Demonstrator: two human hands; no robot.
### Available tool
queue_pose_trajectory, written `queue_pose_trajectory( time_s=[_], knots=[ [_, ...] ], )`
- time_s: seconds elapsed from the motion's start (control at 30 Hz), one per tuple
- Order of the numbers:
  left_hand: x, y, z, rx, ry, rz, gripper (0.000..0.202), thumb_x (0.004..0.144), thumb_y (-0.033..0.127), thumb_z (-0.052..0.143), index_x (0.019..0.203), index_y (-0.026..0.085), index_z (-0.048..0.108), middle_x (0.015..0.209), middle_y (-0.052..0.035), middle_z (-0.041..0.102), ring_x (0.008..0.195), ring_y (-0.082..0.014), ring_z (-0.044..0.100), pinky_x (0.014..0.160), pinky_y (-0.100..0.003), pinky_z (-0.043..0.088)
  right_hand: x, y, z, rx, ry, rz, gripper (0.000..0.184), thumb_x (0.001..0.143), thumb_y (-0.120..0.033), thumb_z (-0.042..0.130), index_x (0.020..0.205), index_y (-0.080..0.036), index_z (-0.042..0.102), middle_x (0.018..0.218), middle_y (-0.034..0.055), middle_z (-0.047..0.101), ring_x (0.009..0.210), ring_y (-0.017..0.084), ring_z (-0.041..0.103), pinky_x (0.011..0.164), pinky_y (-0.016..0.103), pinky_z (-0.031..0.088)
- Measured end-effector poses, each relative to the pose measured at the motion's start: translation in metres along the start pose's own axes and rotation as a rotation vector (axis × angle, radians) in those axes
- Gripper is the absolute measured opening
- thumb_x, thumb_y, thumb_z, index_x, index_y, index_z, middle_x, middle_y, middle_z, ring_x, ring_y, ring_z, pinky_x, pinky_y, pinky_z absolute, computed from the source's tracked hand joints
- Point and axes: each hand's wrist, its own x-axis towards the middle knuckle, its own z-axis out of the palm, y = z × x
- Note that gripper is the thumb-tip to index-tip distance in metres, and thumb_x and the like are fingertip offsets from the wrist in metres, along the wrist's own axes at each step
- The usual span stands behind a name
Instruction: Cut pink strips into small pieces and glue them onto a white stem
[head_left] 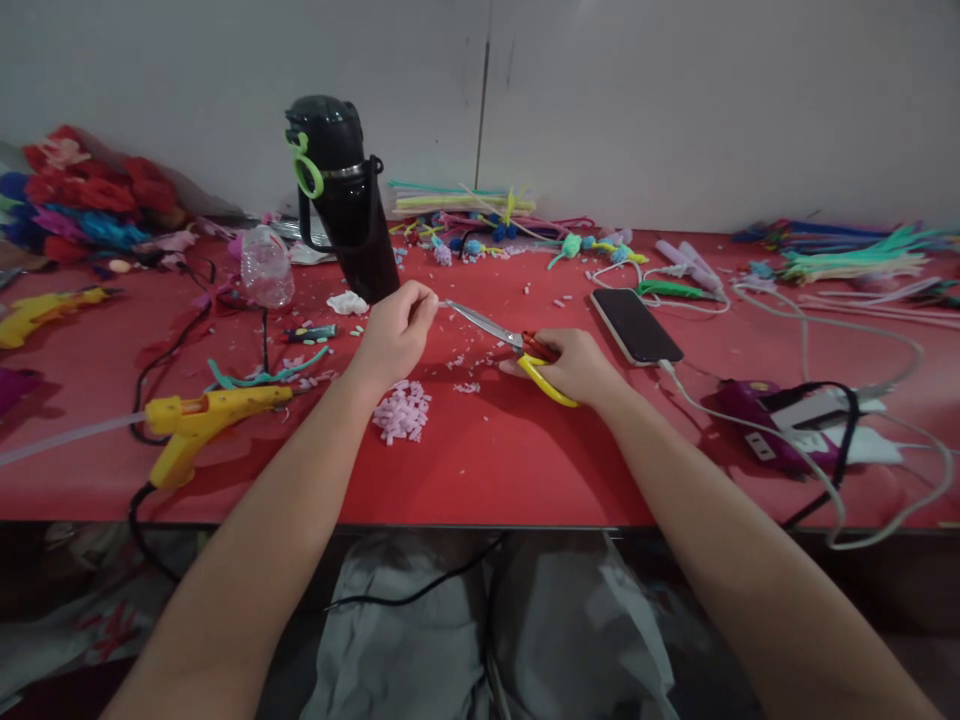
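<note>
My right hand (566, 362) is closed round the yellow and red handles of a pair of scissors (491, 328). The blades point left, their tips close to the fingertips of my left hand (397, 330). Thumb and finger of that left hand are pinched together; a tiny pale bit shows at their tips, too small to name. Just below, a small heap of short pale-pink fuzzy pieces (403, 411) lies on the red tabletop (510, 460). More cut bits (466, 387) are scattered under the scissors.
A black bottle (349, 200) stands behind my left hand. On the left are a yellow glue gun (202, 415), another yellow glue gun (45, 312) and a clear plastic cup (266, 268). Right of the scissors lie a phone (637, 327) with its white cable and a purple device (772, 425). Pipe cleaners (855, 255) lie behind.
</note>
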Motion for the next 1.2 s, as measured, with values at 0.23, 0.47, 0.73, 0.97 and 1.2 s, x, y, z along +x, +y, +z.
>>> queue_pose_trajectory(
  time_s=[0.23,0.47,0.73,0.97,1.2],
  knots=[
    [0.0006,-0.0021,0.0005,0.022,-0.001,0.016,0.017,0.095,0.028,0.047,0.08,0.02,0.05,0.066,0.0019,0.048,0.062,-0.0126,0.045,0.061,-0.028,0.036,0.0016,0.0038,0.0028,-0.033,0.0,0.01,0.066,0.062,-0.081,0.07,0.058,-0.02,0.044,0.058,-0.0031,0.036,0.058,0.011,0.028,0.055,0.03,0.019],
    [0.0012,-0.0047,0.002,0.053,0.01,-0.003,0.017,0.095,0.025,0.046,0.078,0.02,0.048,0.066,0.0017,0.049,0.064,-0.013,0.046,0.062,-0.028,0.036,-0.0004,-0.0028,0.0008,-0.012,0.018,0.015,0.065,0.065,-0.082,0.066,0.063,-0.02,0.046,0.06,-0.0028,0.037,0.059,0.011,0.03,0.055,0.029,0.02],
    [0.0012,-0.0042,0.0049,0.075,0.006,0.004,0.024,0.098,0.027,0.042,0.075,0.021,0.042,0.064,0.0023,0.045,0.061,-0.0126,0.044,0.06,-0.029,0.034,-0.0005,-0.0016,0.0023,-0.023,0.011,0.012,0.064,0.065,-0.08,0.068,0.062,-0.02,0.044,0.06,-0.0036,0.036,0.059,0.011,0.029,0.055,0.028,0.021],
    [0.0003,-0.0016,0.0045,0.055,-0.019,0.027,0.022,0.099,0.027,0.041,0.077,0.021,0.043,0.065,0.0023,0.045,0.061,-0.0123,0.044,0.061,-0.029,0.034,0.001,0.0013,0.0037,-0.045,0.017,0.006,0.063,0.064,-0.079,0.069,0.062,-0.021,0.044,0.058,-0.0032,0.037,0.058,0.011,0.029,0.054,0.029,0.02],
    [-0.0003,-0.0011,0.0047,0.051,-0.026,0.031,0.024,0.099,0.027,0.041,0.076,0.021,0.043,0.066,0.0019,0.046,0.062,-0.0124,0.044,0.061,-0.029,0.035,0.0006,0.0001,0.0021,-0.065,0.007,0.005,0.065,0.064,-0.081,0.067,0.062,-0.02,0.045,0.059,-0.0027,0.038,0.058,0.011,0.03,0.055,0.029,0.02]
  ],
)
